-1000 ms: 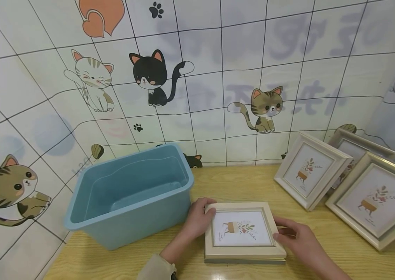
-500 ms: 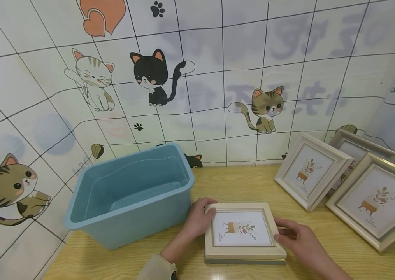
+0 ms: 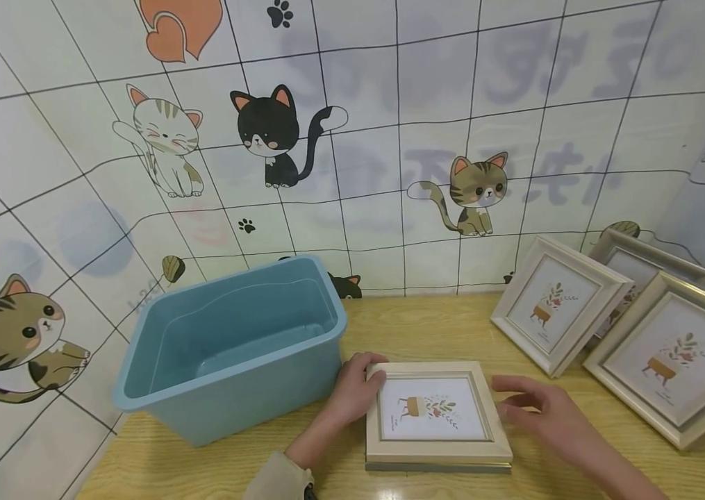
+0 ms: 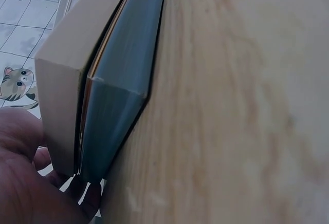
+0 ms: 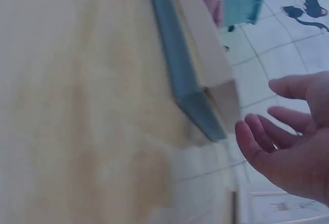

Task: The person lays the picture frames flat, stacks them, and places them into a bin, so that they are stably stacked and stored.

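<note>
Pic frames [image 3: 433, 408], two stacked flat on bench [image 3: 415, 328] nr blue tub [image 3: 258, 389]; L hand [image 3: 355, 390], grip pinching their left edge, thumb on top; R hand [image 3: 546, 415], grip loosely spread, just off right edge; 3 other frames [image 3: 671, 361] stand far right

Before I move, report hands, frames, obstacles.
Left hand holds two stacked frames. Right hand at their right edge, contact unclear. Frames flat on table. Possible obstacle: blue tub beside left hand.

The bin [image 3: 246, 392] looks like smooth, matt plastic. Beside the bin, the top picture frame [image 3: 436, 450] looks smooth and satiny. Beneath the bin, the table [image 3: 415, 326] shows glossy wood grain.
</note>
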Tool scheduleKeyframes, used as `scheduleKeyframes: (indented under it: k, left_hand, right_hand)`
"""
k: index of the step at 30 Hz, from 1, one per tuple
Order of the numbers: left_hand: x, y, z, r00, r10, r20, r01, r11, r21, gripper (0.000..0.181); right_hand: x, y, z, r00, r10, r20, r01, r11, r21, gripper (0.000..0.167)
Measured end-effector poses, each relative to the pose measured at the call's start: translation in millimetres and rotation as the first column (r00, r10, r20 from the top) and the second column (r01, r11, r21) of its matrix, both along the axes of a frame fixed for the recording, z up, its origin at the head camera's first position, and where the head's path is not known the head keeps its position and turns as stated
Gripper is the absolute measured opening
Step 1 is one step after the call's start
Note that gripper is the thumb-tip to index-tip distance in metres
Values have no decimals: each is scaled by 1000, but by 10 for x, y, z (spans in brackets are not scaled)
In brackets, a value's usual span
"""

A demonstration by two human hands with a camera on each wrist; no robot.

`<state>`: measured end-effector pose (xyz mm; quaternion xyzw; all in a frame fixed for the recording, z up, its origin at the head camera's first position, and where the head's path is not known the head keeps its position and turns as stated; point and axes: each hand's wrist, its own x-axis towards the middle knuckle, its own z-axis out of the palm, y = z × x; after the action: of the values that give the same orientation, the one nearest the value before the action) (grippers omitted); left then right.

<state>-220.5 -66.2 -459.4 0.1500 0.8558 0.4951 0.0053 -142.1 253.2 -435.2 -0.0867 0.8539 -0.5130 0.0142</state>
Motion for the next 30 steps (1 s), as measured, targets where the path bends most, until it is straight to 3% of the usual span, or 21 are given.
scheduleKeyframes:
  k: [4, 6, 10, 15, 17, 20, 26, 30]
  left_hand:
    - [-13, -10, -5, 1000, -9, 3, 9, 1000, -1, 24]
    - [-18, -15, -5, 1000, -12, 1, 12, 1000, -1, 24]
    - [-23, -20, -4, 1000, -15, -5, 15, 1000, 6, 23]
    - [-28, -22, -12, 1000, -13, 9, 13, 1000, 19, 23]
    - [-31, -19, -18, 1000, -11, 17, 11, 999, 34, 23]
    - [-30, -21, -27, 1000, -4, 23, 2, 998, 65, 23]
    - [-26, -8, -39, 999, 7, 46, -12, 995, 99, 24]
    - [-37, 21, -42, 999, 4, 48, -10, 993, 116, 23]
  right_hand:
    - [-96, 239, 262, 983, 116, -140, -113, 993, 30, 41]
    - [-145, 383, 456, 977, 125, -172, -113, 991, 79, 42]
    - [-252, 644, 841, 968, 40, -250, -2, 989, 150, 45]
    - [-489, 925, 1139, 913, -105, -394, 160, 981, 111, 45]
    - [-613, 1025, 1204, 889, -152, -431, 227, 966, 126, 45]
    - [-792, 1123, 1249, 878, -226, -422, 327, 927, 183, 50]
    - [-1061, 1225, 1242, 875, -304, -378, 409, 882, 236, 63]
    - [-1184, 1272, 1239, 888, -326, -324, 415, 872, 259, 67]
